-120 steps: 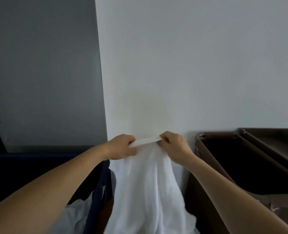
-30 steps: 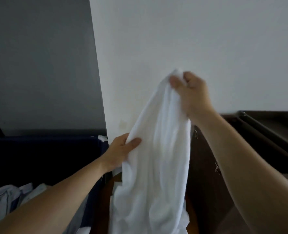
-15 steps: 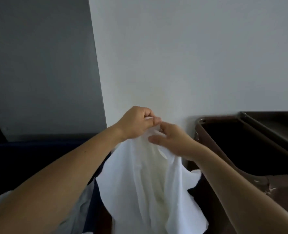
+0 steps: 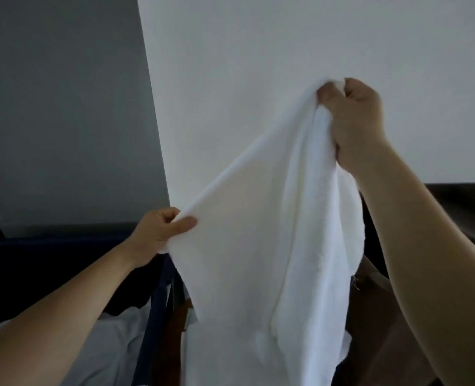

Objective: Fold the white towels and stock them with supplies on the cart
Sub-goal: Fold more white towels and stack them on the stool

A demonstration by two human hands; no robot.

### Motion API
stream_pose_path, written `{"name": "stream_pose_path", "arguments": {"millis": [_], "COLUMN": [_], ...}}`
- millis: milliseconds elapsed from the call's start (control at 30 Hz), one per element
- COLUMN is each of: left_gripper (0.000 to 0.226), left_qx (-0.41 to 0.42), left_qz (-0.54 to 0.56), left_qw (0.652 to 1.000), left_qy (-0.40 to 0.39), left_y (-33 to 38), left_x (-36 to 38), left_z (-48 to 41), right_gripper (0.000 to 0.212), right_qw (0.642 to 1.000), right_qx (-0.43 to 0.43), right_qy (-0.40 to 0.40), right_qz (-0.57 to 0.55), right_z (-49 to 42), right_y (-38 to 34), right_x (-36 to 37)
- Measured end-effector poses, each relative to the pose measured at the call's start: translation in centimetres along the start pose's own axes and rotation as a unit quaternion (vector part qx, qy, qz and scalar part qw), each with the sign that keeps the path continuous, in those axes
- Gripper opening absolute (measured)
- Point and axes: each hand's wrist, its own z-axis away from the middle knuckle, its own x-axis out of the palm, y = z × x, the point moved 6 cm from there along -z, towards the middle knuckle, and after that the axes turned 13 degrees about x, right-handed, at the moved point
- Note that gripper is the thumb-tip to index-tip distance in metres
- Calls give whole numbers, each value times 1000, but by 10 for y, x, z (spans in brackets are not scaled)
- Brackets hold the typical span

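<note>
Up against the white wall point(image 4: 258, 51), I hold one white towel point(image 4: 258, 260) in the air, clear of any surface. My right hand point(image 4: 353, 121) is high, its fingers point(image 4: 328, 93) curled tight round a bunched corner. My left hand point(image 4: 158, 232) is lower and to the side, thumb and fingers point(image 4: 186, 222) pinching the edge that runs taut between the two hands. Below that line the cloth hangs in long loose folds, and its bottom end drops out of sight.

I judge this to be the opening-out step. The towel is found and lifted but not yet squared, and no fold is made. Next I need the left hand to work along the edge to the second corner, then to rise level with the right so the cloth hangs flat. Only then can I bring the corners together.

The towel is thick, soft terry, matte and limp, so it sags wherever it is not pulled and will not hold a crease unaided. The gathered right corner may hide a twist.

Below left stands a dark blue bin point(image 4: 49, 260) with fabric sides, and pale linen point(image 4: 113, 344) lies crumpled in it. At right, partly behind my arm, is the hard, dark brown edge of what I take for the cart point(image 4: 467, 207). What it carries I cannot tell.
</note>
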Motion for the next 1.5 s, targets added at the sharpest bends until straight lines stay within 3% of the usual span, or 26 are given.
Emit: {"name": "stream_pose_path", "arguments": {"millis": [67, 133, 167, 200, 267, 333, 367, 433, 500, 600, 700, 767, 833, 867, 933, 1000, 1067, 1133, 1267, 1333, 1500], "left_gripper": [54, 43, 38, 34, 35, 31, 29, 30, 29, 30, 70, 97, 107, 102, 72, 44, 32, 28, 29, 23, 34], "left_qx": [-2, -26, -34, -36, -12, 19, 29, 31, 23, 16, -5, -7, -9, -21, -56, -117, -181, -210, -181, -152, -102], "left_qz": [-18, -7, 8, 13, -36, -105, -132, -169, -172, -150, -64, 33, 131, 178, 257, 305, 315, 263, 118, 99, 91], "left_qw": [1000, 1000, 999, 999, 996, 983, 974, 957, 955, 967, 989, 996, 990, 983, 965, 943, 923, 926, 968, 979, 990], "left_qy": [8, 7, 1, -18, -83, -147, -179, -232, -240, -205, -130, -79, -46, -35, -5, 59, 129, 170, 127, 92, 20], "left_y": [11, 20, 26, 32, 49, 65, 71, 75, 73, 69, 66, 59, 50, 42, 25, 2, -14, -16, 8, 20, 31], "left_x": [-18, -26, -24, -18, 4, 30, 43, 62, 63, 43, 21, 8, 6, 11, 27, 38, 46, 53, 81, 97, 116], "left_z": [-2, -1, 0, -1, -7, -13, -15, -16, -18, -16, -11, -10, -7, -3, 7, 13, 16, 14, 7, 6, 14], "right_gripper": [31, 28, 16, 25, 69, 82, 76, 40, 9, 10, 15, 11, 8, 6, 9, 26, 41, 41, 31, 27, 12], "right_qw": [999, 983, 964, 943, 912, 881, 867, 858, 863, 902, 961, 969, 960, 956, 950, 945, 937, 931, 930, 934, 947], "right_qx": [25, 42, 68, 103, 142, 134, 129, 135, 126, 61, 42, 76, 121, 137, 151, 163, 176, 157, 64, 39, 8], "right_qy": [-2, -35, -76, -125, -234, -327, -358, -378, -370, -307, -195, -184, -202, -205, -199, -184, -166, -151, -113, -109, -122], "right_qz": [20, 174, 245, 292, 306, 315, 322, 320, 321, 299, 192, 143, 150, 161, 189, 217, 251, 294, 342, 339, 298], "right_z": [-1, 1, 9, 21, 52, 88, 102, 115, 115, 94, 65, 53, 52, 53, 57, 60, 62, 66, 89, 103, 122], "right_y": [12, 45, 66, 88, 125, 145, 153, 166, 165, 137, 96, 88, 97, 105, 123, 141, 156, 165, 162, 162, 168], "right_x": [-1, 4, 9, 16, 36, 62, 72, 82, 80, 68, 47, 41, 39, 38, 34, 27, 19, 19, 40, 50, 60]}}
